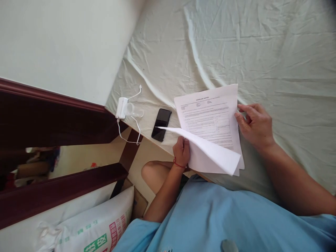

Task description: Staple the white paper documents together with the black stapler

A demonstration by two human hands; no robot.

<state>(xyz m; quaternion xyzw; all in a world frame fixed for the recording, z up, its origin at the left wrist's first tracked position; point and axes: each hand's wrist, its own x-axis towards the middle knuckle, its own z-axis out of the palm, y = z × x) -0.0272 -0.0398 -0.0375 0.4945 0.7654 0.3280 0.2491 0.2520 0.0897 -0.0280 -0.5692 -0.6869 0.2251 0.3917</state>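
Observation:
A stack of printed sheets of paper point(202, 113) headed "Overleaf Notes" lies on the pale cloth in front of me. Its top page point(210, 147) is folded back toward me, showing a blank white side. My left hand point(181, 151), with a red string round the wrist, is closed on the papers' lower left edge; part of its grip is hidden. At the right edge, my right hand point(256, 124) has its thumb and forefinger on the sheets, pinching the margin. A black smartphone point(164, 119) rests left of the papers, under the folded page's tip.
A white charger point(121, 108) with white cables stands by the wall, beside a small clear plastic container point(134, 110). The wrinkled pale cloth point(262, 63) spreads beyond the papers. Dark red wooden rails point(65, 185) and a white printed sack point(105, 220) are at lower left.

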